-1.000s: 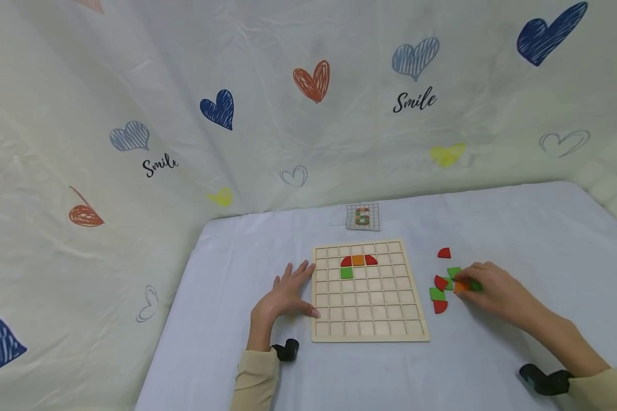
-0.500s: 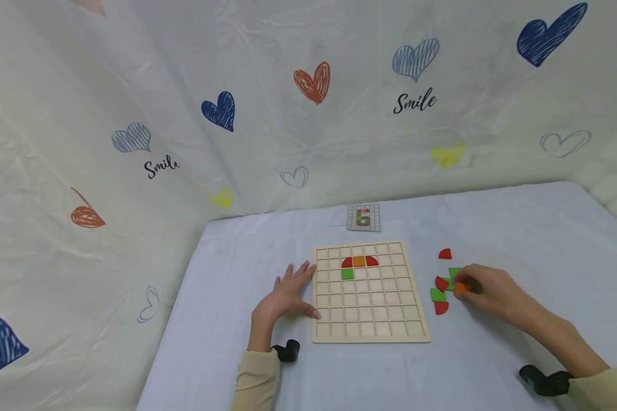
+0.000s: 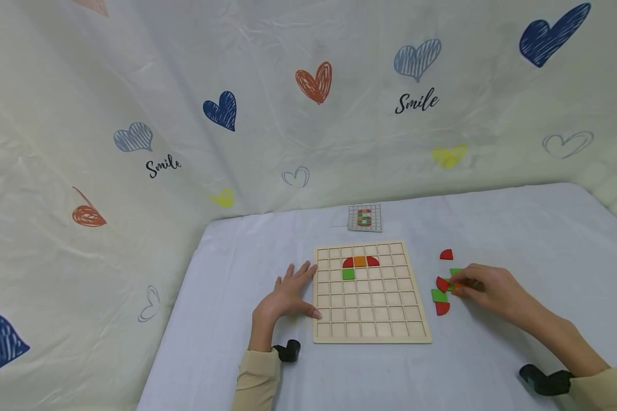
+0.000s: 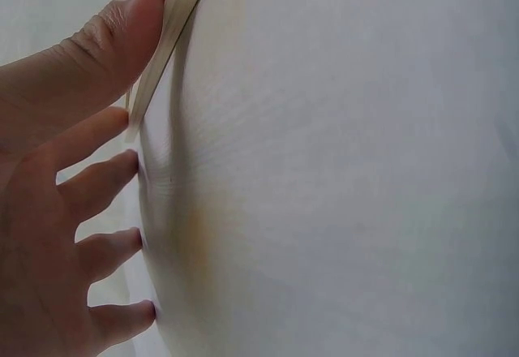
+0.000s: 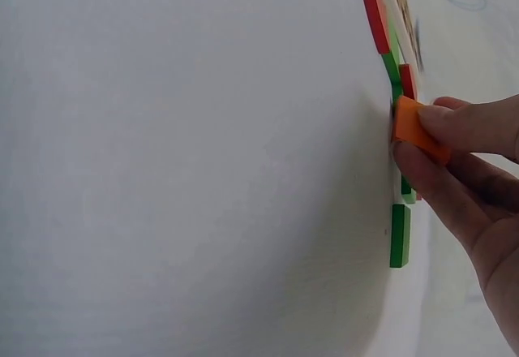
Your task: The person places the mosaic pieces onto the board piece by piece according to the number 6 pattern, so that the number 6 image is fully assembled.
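Note:
My right hand [image 3: 493,290] pinches an orange square tile [image 5: 411,125] between thumb and fingers, over a loose cluster of tiles right of the board. In the right wrist view the tile is tilted, and a green tile [image 5: 399,237] lies on the cloth close to the fingers. My left hand [image 3: 285,297] spreads its fingers against the left edge of the wooden grid board [image 3: 371,328]. The board bears two red quarter-circle tiles [image 3: 373,261], an orange square [image 3: 360,261] between them, and a green square [image 3: 348,274] under the left one.
Beyond the board lies a small pattern card [image 3: 364,218]. Loose red quarter-circles [image 3: 443,309] and green tiles [image 3: 439,295] lie to the board's right, one red piece [image 3: 446,254] apart from the others. A white cloth [image 3: 555,257] covers the table.
My right fingers have tilted the orange tile, which showed its flat face before, and have drawn slightly left. The left hand and the tiles on the board have not moved.

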{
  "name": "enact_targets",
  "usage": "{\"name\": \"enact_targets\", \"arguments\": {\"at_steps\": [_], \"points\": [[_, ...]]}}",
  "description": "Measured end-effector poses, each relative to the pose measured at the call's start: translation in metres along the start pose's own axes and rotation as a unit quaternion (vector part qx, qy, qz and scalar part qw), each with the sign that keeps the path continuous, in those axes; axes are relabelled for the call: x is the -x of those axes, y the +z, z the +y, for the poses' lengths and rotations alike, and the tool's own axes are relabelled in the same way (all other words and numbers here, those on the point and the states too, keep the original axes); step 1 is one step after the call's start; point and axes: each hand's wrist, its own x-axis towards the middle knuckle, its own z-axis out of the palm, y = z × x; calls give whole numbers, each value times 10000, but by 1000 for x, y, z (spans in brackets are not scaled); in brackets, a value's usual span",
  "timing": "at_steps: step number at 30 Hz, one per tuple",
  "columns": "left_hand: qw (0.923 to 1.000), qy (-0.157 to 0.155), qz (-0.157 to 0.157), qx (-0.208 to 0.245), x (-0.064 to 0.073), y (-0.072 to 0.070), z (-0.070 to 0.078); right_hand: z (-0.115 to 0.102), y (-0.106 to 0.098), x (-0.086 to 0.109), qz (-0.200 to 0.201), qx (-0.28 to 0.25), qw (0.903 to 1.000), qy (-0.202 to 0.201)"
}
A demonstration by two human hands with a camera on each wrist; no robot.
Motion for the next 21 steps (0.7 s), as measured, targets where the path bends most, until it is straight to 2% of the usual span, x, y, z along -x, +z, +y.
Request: {"name": "enact_targets", "arguments": {"at_steps": [10,21], "points": [[10000,-2,3,-17,0,0,0,-2,-3,-3,46,-33,10000,-6],[10000,-10,-28,30,-1,-1,1,-3,-1,-8,50,-321,9995,17]]}}
